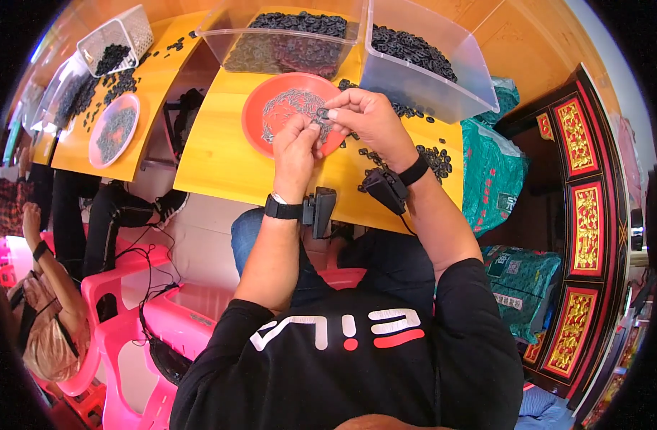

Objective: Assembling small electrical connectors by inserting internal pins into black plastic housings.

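Observation:
Over a red bowl (pixel 252 122) of small silver metal pins, my two hands meet with fingertips nearly touching. My right hand (pixel 375 125) pinches a small black oval ring-shaped part (pixel 323 113) between thumb and forefinger. My left hand (pixel 295 154) is closed just left of it, thumb against fingers; whatever it grips is too small or hidden to make out. Loose black parts (pixel 436 161) like the one held lie on the yellow table (pixel 221 161) to the right of my right wrist, and more are scattered beneath that hand.
Behind the bowl stand two clear bins (pixel 215 34) (pixel 479 97) of black parts. Green bags (pixel 493 172) sit right, before a carved cabinet (pixel 579 136). At left, another table bears a white basket (pixel 138 32) and a pink bowl (pixel 94 150); a person (pixel 56 315) sits near pink chairs (pixel 181 315).

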A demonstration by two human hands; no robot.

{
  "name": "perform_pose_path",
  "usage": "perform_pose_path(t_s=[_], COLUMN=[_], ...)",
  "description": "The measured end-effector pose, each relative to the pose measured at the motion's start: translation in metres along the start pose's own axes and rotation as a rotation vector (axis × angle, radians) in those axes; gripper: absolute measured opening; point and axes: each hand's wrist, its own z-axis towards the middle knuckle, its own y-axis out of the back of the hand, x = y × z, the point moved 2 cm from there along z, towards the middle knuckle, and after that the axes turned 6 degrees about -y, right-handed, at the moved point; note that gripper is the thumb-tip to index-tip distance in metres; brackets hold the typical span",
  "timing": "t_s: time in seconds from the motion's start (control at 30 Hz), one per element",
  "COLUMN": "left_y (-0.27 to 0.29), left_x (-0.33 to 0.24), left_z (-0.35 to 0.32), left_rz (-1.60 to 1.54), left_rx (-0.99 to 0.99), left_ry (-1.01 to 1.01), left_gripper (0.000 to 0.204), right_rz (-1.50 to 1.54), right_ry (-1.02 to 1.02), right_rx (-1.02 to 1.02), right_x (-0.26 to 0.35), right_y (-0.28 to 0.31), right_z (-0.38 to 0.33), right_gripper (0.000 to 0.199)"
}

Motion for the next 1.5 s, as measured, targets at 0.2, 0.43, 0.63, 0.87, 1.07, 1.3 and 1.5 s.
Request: perform_pose_path(t_s=[0.2,0.43,0.63,0.87,1.07,1.3,1.5], left_y=[0.000,-0.006,-0.001,-0.001,-0.001,-0.001,-0.002], left_x=[-0.002,-0.014,-0.006,-0.002,-0.003,-0.004,-0.006], left_z=[-0.001,-0.003,0.000,0.001,0.000,0.001,0.000], left_rz=[0.033,-0.191,-0.307,-0.321,-0.335,-0.391,-0.362], left_rx=[0.001,-0.073,-0.007,0.005,0.014,0.052,0.056], left_ry=[0.003,0.028,0.050,0.034,0.025,0.039,0.051], left_gripper=[0.013,0.008,0.009,0.009,0.008,0.008,0.008], right_rz=[0.007,-0.150,-0.227,-0.090,0.007,0.127,0.133], right_ry=[-0.008,0.072,0.109,0.146,0.062,0.055,0.054], right_rx=[0.001,-0.023,0.005,0.042,0.074,0.129,0.133], right_x=[-0.004,-0.002,0.002,0.006,-0.003,-0.007,-0.007], right_y=[-0.005,0.000,-0.004,-0.008,-0.005,-0.001,-0.001], right_z=[-0.001,-0.001,-0.007,-0.008,-0.006,-0.005,-0.006], right_gripper=[0.014,0.015,0.014,0.016,0.022,0.019,0.020])
